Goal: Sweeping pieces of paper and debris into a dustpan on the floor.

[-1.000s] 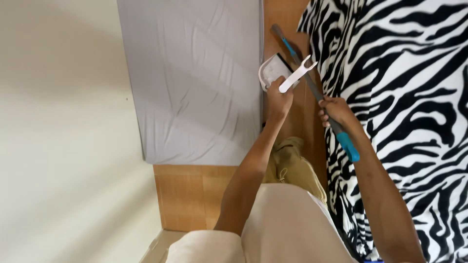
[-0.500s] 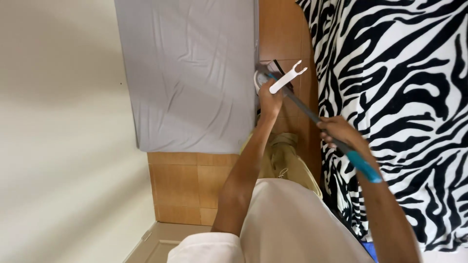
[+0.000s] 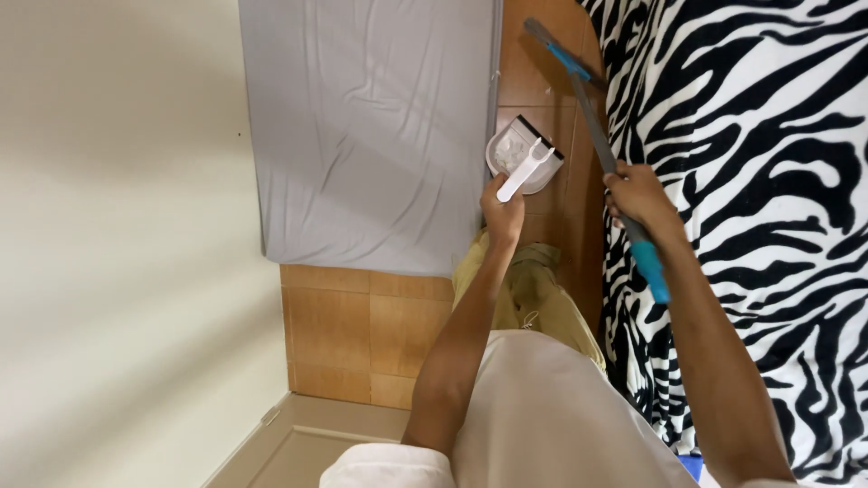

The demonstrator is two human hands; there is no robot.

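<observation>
since a second ago my left hand (image 3: pixel 503 210), gripping the white plastic dustpan (image 3: pixel 524 155), has lowered it floorward while my right hand (image 3: pixel 637 192), gripping the grey long-handled broom (image 3: pixel 592 122), has swung its head forward.

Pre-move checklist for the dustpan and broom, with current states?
1. Left hand has a grip on the white dustpan handle: ok.
2. Right hand closed around the broom shaft: ok.
3. Dustpan sits on the wooden floor in the strip between the grey mattress and the zebra-print fabric: ok.
4. Broom head near the dustpan mouth: not ok, it is farther up the strip, apart from the pan.
5. Dustpan contents: cannot tell, inside too pale and small.
6. Dustpan lip flat on the floor: cannot tell.
</observation>
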